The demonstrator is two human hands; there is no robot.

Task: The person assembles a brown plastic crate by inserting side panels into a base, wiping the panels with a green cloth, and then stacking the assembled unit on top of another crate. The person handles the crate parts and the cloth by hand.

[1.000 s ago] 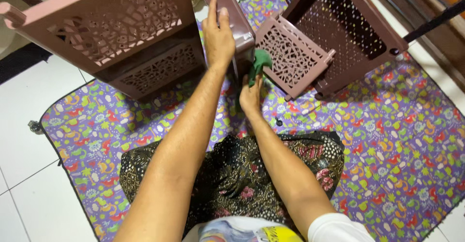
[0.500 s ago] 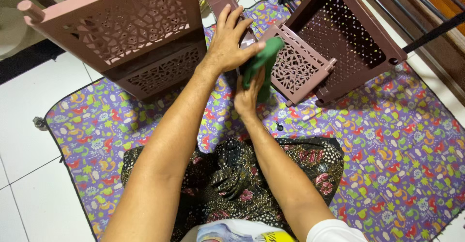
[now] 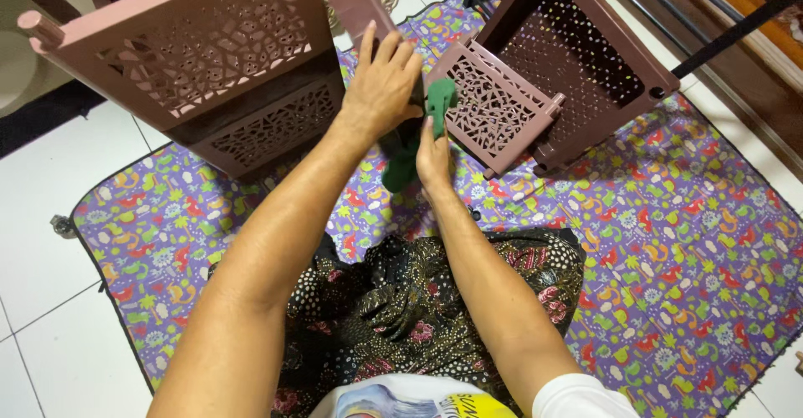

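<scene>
While the big pink lattice shelf unit (image 3: 192, 58) leans at far left, we judge we are mid-wipe on its upright post (image 3: 351, 0); next we need steady pressure along it. Our left hand (image 3: 381, 84) stretches far, fingers spread over the post. Our right hand (image 3: 433, 155) grips the green cloth (image 3: 439, 100) between both.

Both your arms reach straight forward, bare from the elbow down. Your left hand (image 3: 383, 84) is raised with the back toward you, fingers spread and curled forward, thumb tucked inward. Your right hand (image 3: 433, 152) sits just below and beside it, fingers closed in a grip, the wrist straight.
</scene>
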